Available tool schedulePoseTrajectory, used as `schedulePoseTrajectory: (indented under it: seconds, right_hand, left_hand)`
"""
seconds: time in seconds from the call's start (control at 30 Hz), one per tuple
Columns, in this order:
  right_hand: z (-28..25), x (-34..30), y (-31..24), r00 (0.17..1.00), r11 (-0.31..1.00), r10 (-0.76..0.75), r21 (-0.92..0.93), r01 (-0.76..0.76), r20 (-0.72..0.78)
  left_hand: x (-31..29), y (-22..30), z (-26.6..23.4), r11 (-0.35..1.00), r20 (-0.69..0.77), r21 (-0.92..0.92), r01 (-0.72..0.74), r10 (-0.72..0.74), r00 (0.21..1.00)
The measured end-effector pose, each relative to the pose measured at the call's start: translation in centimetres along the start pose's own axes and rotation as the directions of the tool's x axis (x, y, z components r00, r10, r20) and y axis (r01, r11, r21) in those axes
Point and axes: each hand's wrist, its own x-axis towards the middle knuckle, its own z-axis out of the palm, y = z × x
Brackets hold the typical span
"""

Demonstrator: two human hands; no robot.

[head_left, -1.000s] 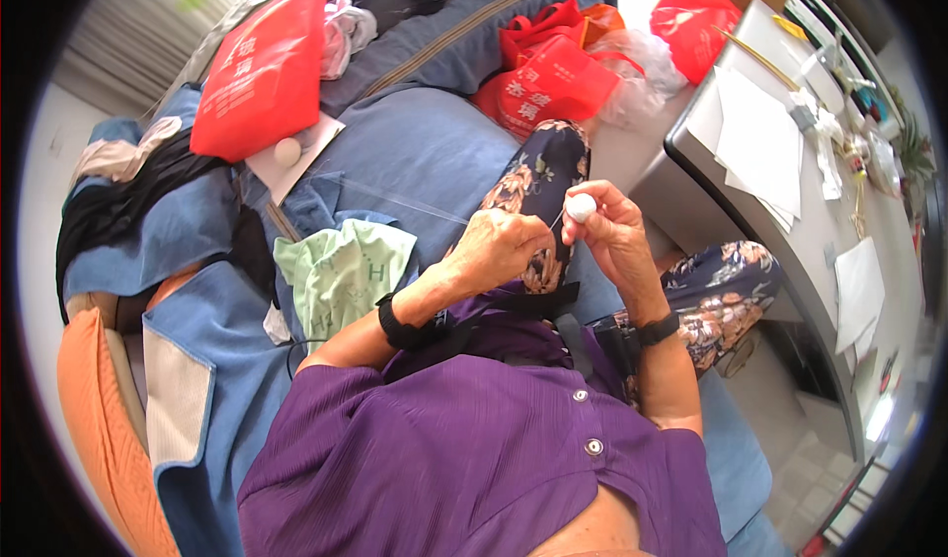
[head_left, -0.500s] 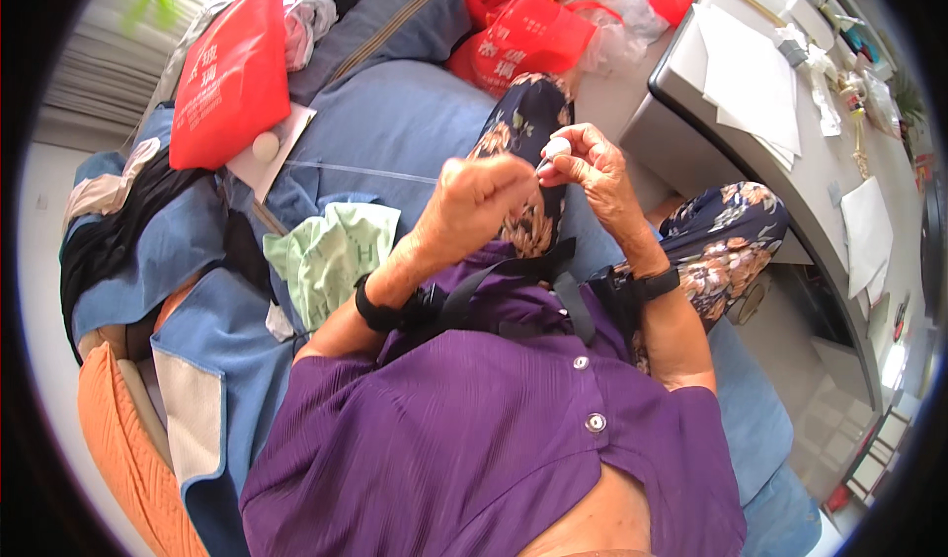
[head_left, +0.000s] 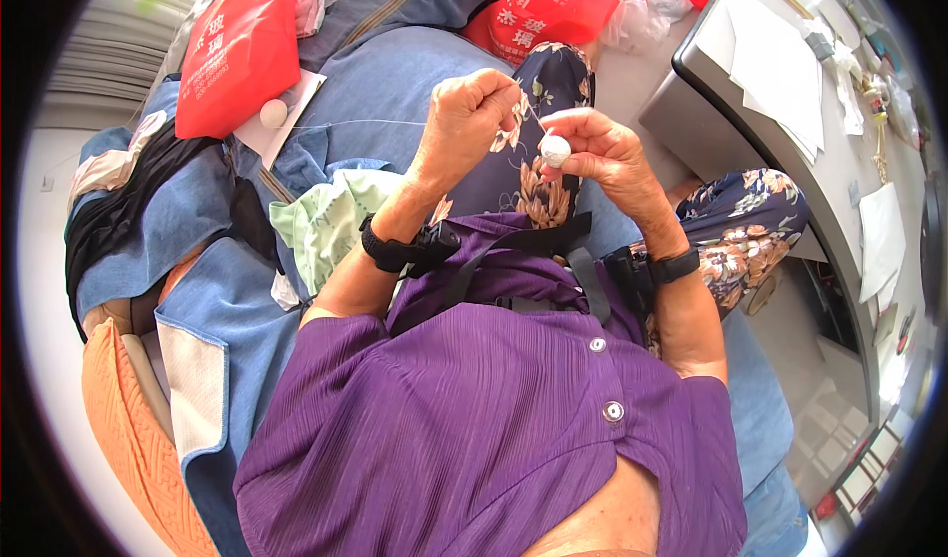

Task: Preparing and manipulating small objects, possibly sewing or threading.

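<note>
Pinched in the fingers of my right hand (head_left: 610, 157) is a small round white ball (head_left: 555, 151). My left hand (head_left: 464, 118) is closed in a fist, with a thin white thread (head_left: 370, 121) caught in it. From this fist the thread runs left toward a second white ball (head_left: 274, 114), which lies on a pale card beside a red bag. A short stretch of thread also spans the gap between my two hands, down to the ball on the right. Both hands hover over my flowered trouser leg (head_left: 548, 187).
At the left are a red bag (head_left: 242, 48), a light green cloth (head_left: 326, 216) and heaped clothes on the blue sofa cover (head_left: 385, 73). More red bags (head_left: 543, 14) lie ahead. A grey desk (head_left: 706, 63) with papers curves along the right.
My left hand has moved up and away from my body, opening a gap from the right hand. The white ball in my right fingers now shows more fully. The view has shifted slightly.
</note>
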Motion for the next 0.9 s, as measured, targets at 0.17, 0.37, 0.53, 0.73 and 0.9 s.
schedulePoseTrajectory:
  seconds: [0.17,0.37,0.53,0.73,0.9]
  right_hand:
    - [-0.3,-0.2,-0.7,0.998,0.988,-0.066,0.142,0.063,0.014]
    - [-1.3,-0.3,-0.2,0.997,0.973,-0.074,0.219,0.073,-0.005]
    - [-1.4,0.2,0.3,0.975,0.953,-0.167,0.230,0.198,-0.146]
    - [-1.4,0.4,0.4,0.967,0.943,-0.076,0.297,0.148,-0.242]
    - [-1.4,0.5,1.1,0.975,0.998,-0.068,-0.010,0.067,-0.213]
  left_hand:
    - [-0.3,-1.3,1.0,0.999,0.033,0.028,0.046,-0.047,0.998]
    - [-1.0,-2.4,2.0,0.993,0.178,0.113,-0.033,0.012,0.984]
    - [-2.1,-1.9,2.5,0.986,0.248,0.159,-0.055,0.014,0.969]
    - [-3.1,-0.1,2.5,0.964,0.358,0.189,-0.187,0.110,0.927]
    - [-2.4,1.4,1.9,0.971,0.335,0.103,-0.217,0.172,0.926]
